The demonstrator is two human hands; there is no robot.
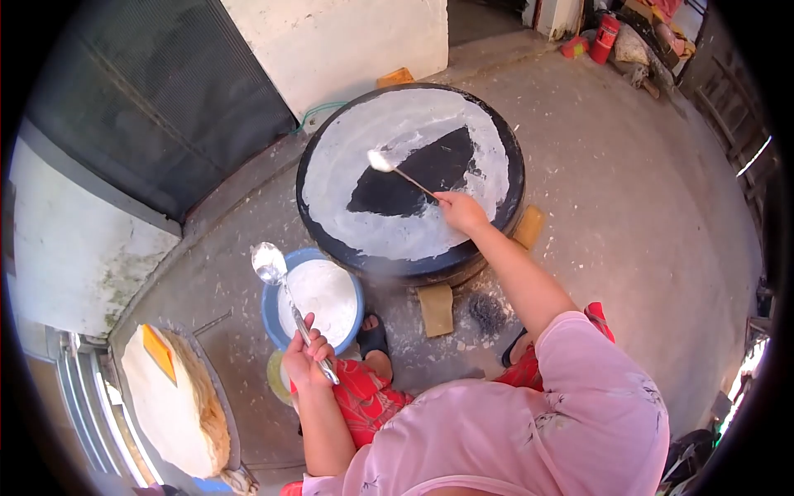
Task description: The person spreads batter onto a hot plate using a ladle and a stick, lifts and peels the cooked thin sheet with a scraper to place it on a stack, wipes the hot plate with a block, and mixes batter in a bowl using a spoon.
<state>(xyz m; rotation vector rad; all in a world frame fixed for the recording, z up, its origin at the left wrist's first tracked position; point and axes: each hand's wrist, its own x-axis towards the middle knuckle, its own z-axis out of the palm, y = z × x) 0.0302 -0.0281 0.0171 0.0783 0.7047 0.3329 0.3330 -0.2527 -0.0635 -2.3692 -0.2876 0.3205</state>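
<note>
- Right grip [463, 212] grasped the stick [416, 183], its long axis running forward-left to a white tip [380, 161].
- The griddle's [514, 157] dark patch [442, 161] lay just ahead-left of that grip, the nearer one, within white batter [327, 165].
- Left grip [308, 355] clasped the spoon [269, 263], bowl forward-left, near the tub [270, 318].
</note>
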